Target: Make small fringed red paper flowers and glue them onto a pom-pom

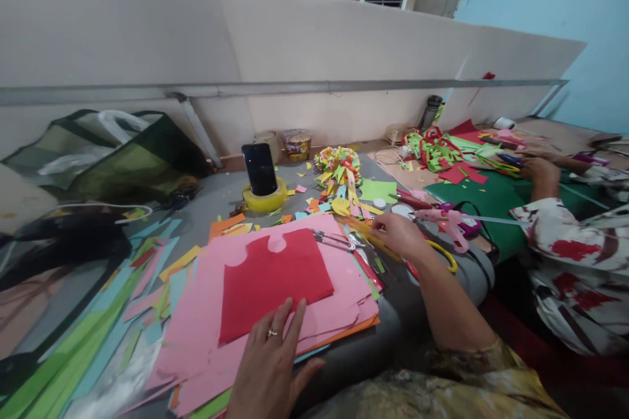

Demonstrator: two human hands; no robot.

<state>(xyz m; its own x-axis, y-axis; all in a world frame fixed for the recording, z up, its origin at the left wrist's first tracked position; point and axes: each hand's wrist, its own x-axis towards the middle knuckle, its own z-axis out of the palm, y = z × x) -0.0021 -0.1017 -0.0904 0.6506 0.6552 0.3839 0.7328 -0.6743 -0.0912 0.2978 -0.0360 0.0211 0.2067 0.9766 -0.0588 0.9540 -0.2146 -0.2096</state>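
Note:
My left hand (275,353) lies flat, a ring on one finger, its fingertips on the lower edge of a red sheet of paper (280,281). Notches are cut into the sheet's top edge. Beneath it is a stack of pink paper (201,314), with orange and green edges showing. A metal compass (334,240) rests on the stack's upper right corner. My right hand (400,234) is right of the stack with fingers curled together beside a long thin yellow thing (376,240); what the fingertips hold is unclear. Yellow-handled scissors (445,255) lie partly behind my right wrist.
A phone (260,169) leans upright at a yellow tape roll (268,200). Farther back is a colourful paper-strip bundle (339,170). A pink glue gun (455,229) lies to the right. Paper strips (113,314) cover the left. Another person's hand (540,177) works at far right.

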